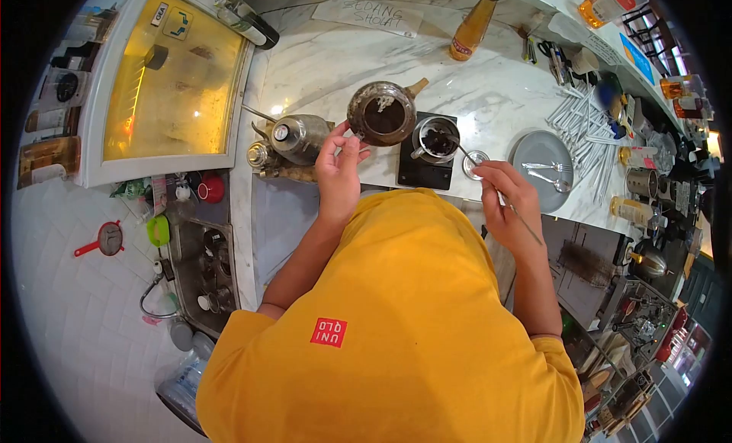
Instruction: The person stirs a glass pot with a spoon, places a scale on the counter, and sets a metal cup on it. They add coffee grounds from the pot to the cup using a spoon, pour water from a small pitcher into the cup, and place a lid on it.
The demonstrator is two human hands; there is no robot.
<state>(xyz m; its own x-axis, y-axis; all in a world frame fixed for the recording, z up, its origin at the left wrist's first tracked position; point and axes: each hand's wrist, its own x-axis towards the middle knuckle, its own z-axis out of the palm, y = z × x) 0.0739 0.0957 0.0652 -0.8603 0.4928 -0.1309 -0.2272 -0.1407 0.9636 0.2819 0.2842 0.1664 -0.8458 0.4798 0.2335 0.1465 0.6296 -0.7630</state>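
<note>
While right fingers (497, 173) grip a stirrer (527, 226), straws (583, 130) flank the plate (540, 148).

You're wearing UNIQLO on your yellow shirt (396, 321), a paper sheet (367, 17) is reading SEDANG SHOLAT, a glass door (175, 88) is bearing GEA

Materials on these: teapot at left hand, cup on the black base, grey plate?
Teapot: probably glass, glossy; brownish wall looks partly see-through, though glazed ceramic isn't ruled out.
Cup: likely stainless steel, shiny; silvery wall with bright highlights.
Plate: ceramic or plastic, smooth and fairly matte; even grey, only soft reflections, so the look leaves it open.
</note>
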